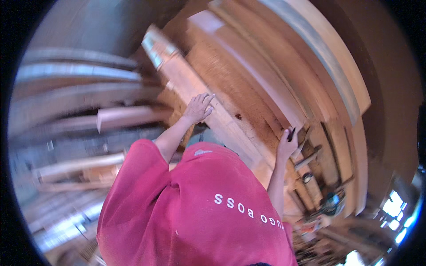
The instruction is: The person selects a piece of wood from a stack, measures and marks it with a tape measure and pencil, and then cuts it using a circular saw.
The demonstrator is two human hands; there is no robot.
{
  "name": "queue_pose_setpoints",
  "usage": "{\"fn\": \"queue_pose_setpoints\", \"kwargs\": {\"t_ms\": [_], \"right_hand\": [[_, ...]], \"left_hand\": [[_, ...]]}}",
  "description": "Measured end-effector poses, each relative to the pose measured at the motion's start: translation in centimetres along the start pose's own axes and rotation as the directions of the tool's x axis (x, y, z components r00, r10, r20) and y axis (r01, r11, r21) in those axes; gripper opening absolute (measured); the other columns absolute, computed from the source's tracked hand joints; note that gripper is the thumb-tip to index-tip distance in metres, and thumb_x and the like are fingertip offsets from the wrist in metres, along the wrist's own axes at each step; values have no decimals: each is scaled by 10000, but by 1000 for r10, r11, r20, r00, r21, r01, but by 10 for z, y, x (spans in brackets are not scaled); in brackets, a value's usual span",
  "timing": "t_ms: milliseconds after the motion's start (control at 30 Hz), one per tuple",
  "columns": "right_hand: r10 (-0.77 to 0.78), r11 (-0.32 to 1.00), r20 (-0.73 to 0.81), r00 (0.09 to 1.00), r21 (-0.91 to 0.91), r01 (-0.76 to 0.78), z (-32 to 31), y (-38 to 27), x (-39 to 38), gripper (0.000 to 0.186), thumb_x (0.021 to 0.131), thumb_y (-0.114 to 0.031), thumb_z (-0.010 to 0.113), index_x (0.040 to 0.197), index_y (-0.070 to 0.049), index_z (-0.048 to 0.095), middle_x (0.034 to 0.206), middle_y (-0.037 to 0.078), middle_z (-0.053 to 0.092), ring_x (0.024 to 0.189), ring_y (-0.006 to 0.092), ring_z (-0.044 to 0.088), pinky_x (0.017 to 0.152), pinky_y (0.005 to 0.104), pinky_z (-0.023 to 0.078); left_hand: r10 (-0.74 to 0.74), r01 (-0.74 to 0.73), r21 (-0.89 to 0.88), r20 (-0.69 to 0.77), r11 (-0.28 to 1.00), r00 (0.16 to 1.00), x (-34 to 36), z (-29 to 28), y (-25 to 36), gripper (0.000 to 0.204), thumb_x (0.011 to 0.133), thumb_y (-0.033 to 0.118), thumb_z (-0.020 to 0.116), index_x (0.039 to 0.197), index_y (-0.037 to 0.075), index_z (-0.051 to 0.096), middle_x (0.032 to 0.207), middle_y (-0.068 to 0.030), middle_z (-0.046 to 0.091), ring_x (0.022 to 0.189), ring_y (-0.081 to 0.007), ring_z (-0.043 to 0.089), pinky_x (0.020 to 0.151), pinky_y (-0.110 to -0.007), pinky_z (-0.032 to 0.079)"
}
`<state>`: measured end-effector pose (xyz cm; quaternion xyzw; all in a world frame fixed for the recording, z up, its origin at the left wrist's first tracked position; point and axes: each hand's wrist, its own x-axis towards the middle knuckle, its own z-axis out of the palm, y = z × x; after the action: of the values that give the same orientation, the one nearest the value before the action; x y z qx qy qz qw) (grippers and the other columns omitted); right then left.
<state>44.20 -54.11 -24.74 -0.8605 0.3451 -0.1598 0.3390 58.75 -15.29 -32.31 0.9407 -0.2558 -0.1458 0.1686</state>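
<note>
A long pale wooden board (226,126) runs slantwise from the far left toward my right side. My left hand (198,108) lies flat on top of it, fingers stretched out and holding nothing. Over to the right, my right hand (287,144) is closed around a small dark object (291,134) whose kind I cannot make out. That hand is near the end of another long plank (262,80). Brown sawdust (226,82) covers the strip between the board and this plank. Greenish-white patches mark the board's far end.
More long planks (310,80) lie side by side at the right. Wood offcuts and tools (308,177) are jumbled below my right hand. Blurred stacked timber (80,93) fills the left. A squared beam (128,117) pokes toward the board. Bright openings (394,208) show at the far right.
</note>
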Motion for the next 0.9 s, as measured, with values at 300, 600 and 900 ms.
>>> {"fn": "queue_pose_setpoints", "kwargs": {"t_ms": [300,600,900], "right_hand": [[-417,893,711,566,203,402,8,-13,-93,282,965,-233,721,1096,17,725,705,91,641,676,174,621,640,365,502],[-513,742,802,306,235,628,-10,41,-140,252,964,-209,691,1117,-17,749,698,93,661,628,154,643,602,329,505],[-428,606,901,-74,346,716,-12,43,-229,312,906,-233,718,1134,-21,736,871,197,743,815,334,737,756,431,565]], "left_hand": [[-735,768,-257,229,587,639,-267,104,52,460,924,265,615,1319,32,655,1459,-212,535,1382,-407,495,1112,-537,449],[-888,779,-608,262,153,379,-491,280,218,572,885,280,661,1390,19,604,1230,-280,688,1135,-433,667,1012,-475,523],[-915,712,-651,403,-262,32,-584,356,331,537,926,410,644,1336,63,655,1235,-259,700,1175,-419,663,1022,-462,517]]}}
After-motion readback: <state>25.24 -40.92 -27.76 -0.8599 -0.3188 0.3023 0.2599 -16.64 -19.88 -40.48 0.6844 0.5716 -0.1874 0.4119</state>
